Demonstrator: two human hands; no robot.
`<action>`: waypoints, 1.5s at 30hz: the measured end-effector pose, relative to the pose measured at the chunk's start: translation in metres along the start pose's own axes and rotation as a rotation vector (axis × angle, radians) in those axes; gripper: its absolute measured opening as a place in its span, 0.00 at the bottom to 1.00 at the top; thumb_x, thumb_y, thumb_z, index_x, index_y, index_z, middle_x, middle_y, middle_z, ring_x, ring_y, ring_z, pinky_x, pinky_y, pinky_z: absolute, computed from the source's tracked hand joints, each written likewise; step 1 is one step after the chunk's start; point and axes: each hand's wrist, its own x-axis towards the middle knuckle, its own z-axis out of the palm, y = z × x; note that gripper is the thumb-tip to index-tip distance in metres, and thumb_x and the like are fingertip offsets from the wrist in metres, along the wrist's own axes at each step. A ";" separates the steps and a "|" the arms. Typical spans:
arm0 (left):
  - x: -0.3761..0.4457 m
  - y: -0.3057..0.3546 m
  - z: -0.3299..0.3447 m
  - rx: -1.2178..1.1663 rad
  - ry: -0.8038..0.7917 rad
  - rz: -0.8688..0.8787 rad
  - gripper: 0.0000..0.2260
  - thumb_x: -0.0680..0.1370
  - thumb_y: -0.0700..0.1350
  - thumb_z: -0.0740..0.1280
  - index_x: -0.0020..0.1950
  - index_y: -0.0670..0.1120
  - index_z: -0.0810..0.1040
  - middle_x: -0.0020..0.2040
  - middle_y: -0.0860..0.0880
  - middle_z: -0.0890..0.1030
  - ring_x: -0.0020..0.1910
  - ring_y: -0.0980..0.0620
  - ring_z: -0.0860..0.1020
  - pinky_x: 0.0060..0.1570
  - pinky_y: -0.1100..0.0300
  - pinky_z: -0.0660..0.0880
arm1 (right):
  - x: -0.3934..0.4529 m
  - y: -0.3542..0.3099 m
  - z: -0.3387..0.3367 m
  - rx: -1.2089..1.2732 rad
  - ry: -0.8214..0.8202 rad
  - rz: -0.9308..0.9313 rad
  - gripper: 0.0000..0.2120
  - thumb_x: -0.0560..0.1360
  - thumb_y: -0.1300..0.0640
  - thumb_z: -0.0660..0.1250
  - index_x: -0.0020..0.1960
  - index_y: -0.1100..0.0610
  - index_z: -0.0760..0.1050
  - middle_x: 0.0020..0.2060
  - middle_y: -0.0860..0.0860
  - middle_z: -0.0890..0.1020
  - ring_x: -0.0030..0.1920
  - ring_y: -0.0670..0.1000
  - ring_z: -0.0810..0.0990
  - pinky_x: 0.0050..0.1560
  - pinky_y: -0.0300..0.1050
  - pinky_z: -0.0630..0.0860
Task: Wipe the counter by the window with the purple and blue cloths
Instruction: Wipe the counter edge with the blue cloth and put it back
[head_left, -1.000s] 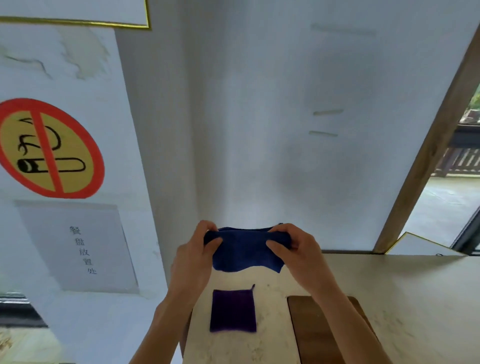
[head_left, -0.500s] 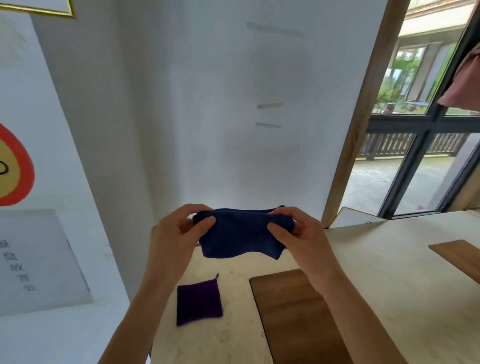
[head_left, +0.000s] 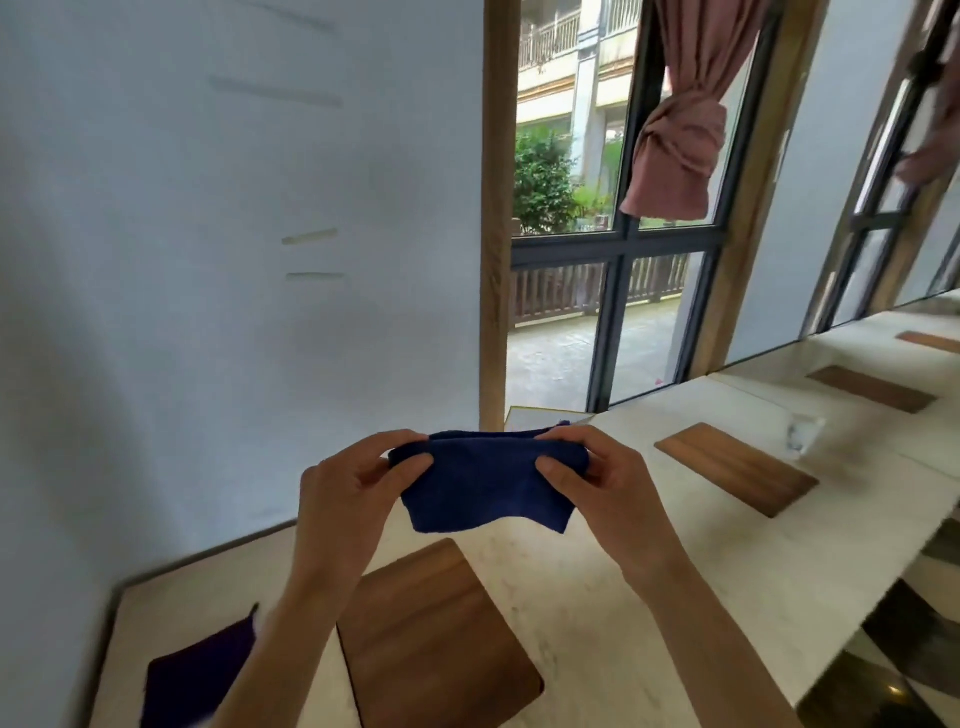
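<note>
A dark blue cloth (head_left: 485, 486) hangs in the air above the pale stone counter (head_left: 649, 551), folded over along its top edge. My left hand (head_left: 348, 488) pinches its left end and my right hand (head_left: 605, 480) pinches its right end. A purple cloth (head_left: 192, 680) lies flat on the counter at the lower left, partly hidden behind my left forearm.
Several wooden mats lie along the counter, the nearest (head_left: 436, 639) below my hands and another (head_left: 735, 467) to the right. A clear glass (head_left: 802, 434) stands further right. A white wall (head_left: 234, 260) rises on the left, with the window (head_left: 613, 234) and a tied pink curtain (head_left: 675, 150) behind.
The view has swung to the right, from the wall signs to the window and the long counter. Both hands keep the same hold on the blue cloth; the purple cloth still lies on the counter.
</note>
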 end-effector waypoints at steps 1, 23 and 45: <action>-0.003 0.006 0.023 -0.004 -0.017 0.003 0.15 0.76 0.44 0.73 0.45 0.67 0.81 0.38 0.66 0.85 0.41 0.62 0.84 0.42 0.72 0.79 | -0.002 0.008 -0.024 -0.018 0.019 0.009 0.10 0.78 0.59 0.72 0.54 0.46 0.80 0.44 0.43 0.87 0.45 0.44 0.86 0.43 0.31 0.80; 0.007 0.045 0.415 -0.221 -0.037 -0.110 0.15 0.74 0.39 0.74 0.46 0.61 0.86 0.43 0.61 0.87 0.44 0.61 0.84 0.39 0.75 0.76 | 0.058 0.198 -0.344 0.011 0.121 0.213 0.12 0.75 0.60 0.74 0.55 0.46 0.84 0.46 0.47 0.89 0.49 0.49 0.87 0.49 0.49 0.85; 0.060 -0.097 0.648 -0.166 0.150 -0.663 0.10 0.75 0.40 0.73 0.47 0.56 0.86 0.45 0.57 0.87 0.43 0.56 0.85 0.43 0.64 0.81 | 0.213 0.455 -0.399 0.078 -0.244 0.517 0.18 0.79 0.63 0.69 0.56 0.38 0.80 0.53 0.36 0.83 0.56 0.44 0.83 0.56 0.46 0.84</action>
